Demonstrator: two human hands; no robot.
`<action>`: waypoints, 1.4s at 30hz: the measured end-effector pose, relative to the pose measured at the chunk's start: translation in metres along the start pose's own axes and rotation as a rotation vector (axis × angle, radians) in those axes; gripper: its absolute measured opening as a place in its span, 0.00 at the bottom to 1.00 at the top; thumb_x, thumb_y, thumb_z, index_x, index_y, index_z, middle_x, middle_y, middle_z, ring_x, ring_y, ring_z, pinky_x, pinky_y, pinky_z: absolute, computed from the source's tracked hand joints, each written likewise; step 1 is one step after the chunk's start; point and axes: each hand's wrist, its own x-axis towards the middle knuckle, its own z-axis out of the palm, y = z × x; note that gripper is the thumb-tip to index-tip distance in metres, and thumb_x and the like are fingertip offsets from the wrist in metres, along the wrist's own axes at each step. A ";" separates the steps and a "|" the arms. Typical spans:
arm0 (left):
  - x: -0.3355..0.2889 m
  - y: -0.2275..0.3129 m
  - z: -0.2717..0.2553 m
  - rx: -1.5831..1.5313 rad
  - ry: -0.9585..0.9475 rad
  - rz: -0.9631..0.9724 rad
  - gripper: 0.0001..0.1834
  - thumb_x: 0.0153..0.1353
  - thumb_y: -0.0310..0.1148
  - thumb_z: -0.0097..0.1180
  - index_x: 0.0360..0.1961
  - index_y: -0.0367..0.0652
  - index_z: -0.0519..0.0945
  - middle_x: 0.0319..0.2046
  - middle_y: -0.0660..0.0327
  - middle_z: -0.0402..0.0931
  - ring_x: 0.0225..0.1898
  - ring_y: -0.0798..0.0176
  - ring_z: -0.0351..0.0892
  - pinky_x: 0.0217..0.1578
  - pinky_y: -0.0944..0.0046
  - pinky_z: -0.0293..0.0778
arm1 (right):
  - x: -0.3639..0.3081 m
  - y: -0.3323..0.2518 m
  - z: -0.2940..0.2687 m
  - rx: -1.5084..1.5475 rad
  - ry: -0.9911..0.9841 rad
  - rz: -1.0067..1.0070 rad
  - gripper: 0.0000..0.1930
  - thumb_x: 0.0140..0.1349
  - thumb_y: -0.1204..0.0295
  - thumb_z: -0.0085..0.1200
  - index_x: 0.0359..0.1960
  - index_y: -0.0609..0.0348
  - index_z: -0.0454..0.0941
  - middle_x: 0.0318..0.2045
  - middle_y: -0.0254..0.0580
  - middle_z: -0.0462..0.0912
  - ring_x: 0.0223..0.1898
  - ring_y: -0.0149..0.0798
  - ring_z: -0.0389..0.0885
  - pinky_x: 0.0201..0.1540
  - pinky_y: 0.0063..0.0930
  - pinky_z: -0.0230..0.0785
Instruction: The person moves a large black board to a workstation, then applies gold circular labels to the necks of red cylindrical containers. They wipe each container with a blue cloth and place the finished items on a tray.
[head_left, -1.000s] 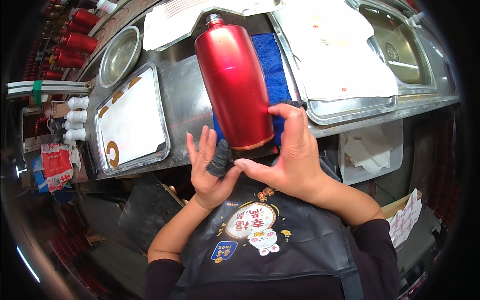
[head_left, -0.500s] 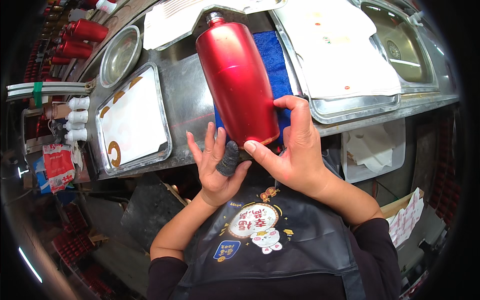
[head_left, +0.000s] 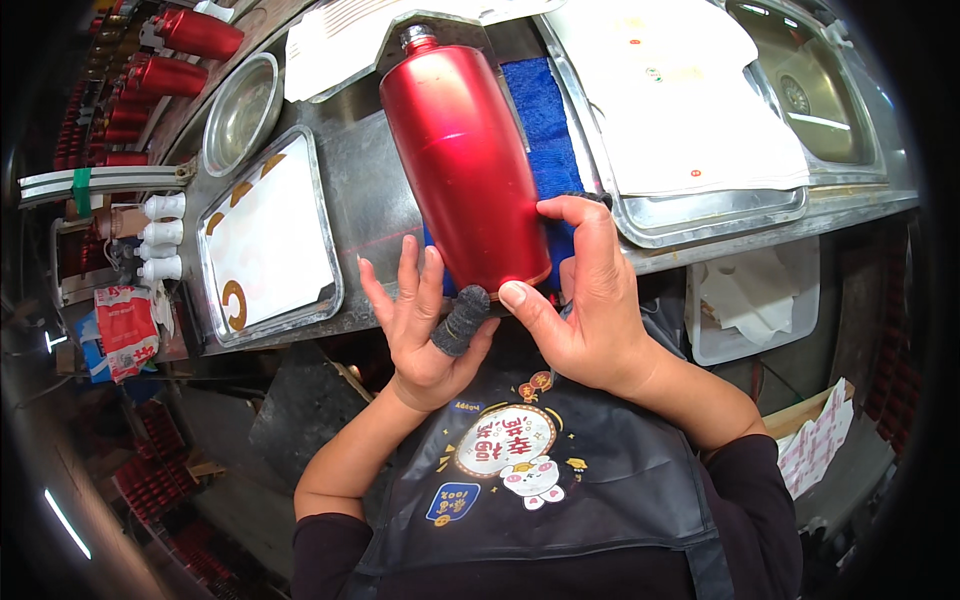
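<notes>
A glossy red bottle (head_left: pixel 460 160) lies at a slant over a folded blue towel (head_left: pixel 548 130), its neck pointing away from me and its base toward me. Around the base end, my right hand (head_left: pixel 590 310) has its thumb at the bottom rim and its index finger bent against the right side. My left hand (head_left: pixel 425 335) sits just left of the base with its fingers spread. A dark knitted finger cover (head_left: pixel 462 320) on one left finger touches or nearly touches the base's edge.
Metal trays with white sheets flank the bottle: one left (head_left: pixel 270 245), one right (head_left: pixel 690 130). Beyond them are a round metal bowl (head_left: pixel 243 115) and a sink (head_left: pixel 810 90). More red bottles (head_left: pixel 165 75) stand far left, near small white bottles (head_left: pixel 160 238). A plastic bin (head_left: pixel 755 300) sits below the counter.
The red bottle has shifted slightly left with my right hand. My left covered fingertip has come up closer against the base. The surroundings shift a little as the view turns.
</notes>
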 end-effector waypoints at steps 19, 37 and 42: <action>-0.012 -0.005 -0.008 0.036 -0.013 -0.022 0.21 0.51 0.32 0.73 0.47 0.42 0.84 0.69 0.40 0.62 0.70 0.30 0.59 0.66 0.21 0.36 | 0.002 -0.004 0.006 -0.042 0.037 -0.050 0.38 0.50 0.64 0.72 0.59 0.63 0.65 0.47 0.49 0.72 0.33 0.41 0.74 0.31 0.32 0.69; 0.008 0.003 -0.014 0.102 -0.041 0.034 0.17 0.46 0.30 0.74 0.40 0.50 0.87 0.69 0.39 0.62 0.70 0.27 0.58 0.68 0.25 0.33 | 0.002 -0.003 -0.002 0.027 -0.001 -0.012 0.31 0.55 0.69 0.65 0.60 0.59 0.65 0.43 0.53 0.73 0.35 0.53 0.79 0.33 0.41 0.75; 0.020 0.008 -0.019 0.188 -0.061 0.093 0.18 0.42 0.32 0.73 0.38 0.55 0.88 0.69 0.40 0.63 0.70 0.27 0.58 0.68 0.25 0.35 | 0.002 0.001 -0.006 0.090 -0.009 0.002 0.27 0.57 0.72 0.62 0.59 0.59 0.67 0.43 0.53 0.73 0.34 0.54 0.78 0.35 0.40 0.74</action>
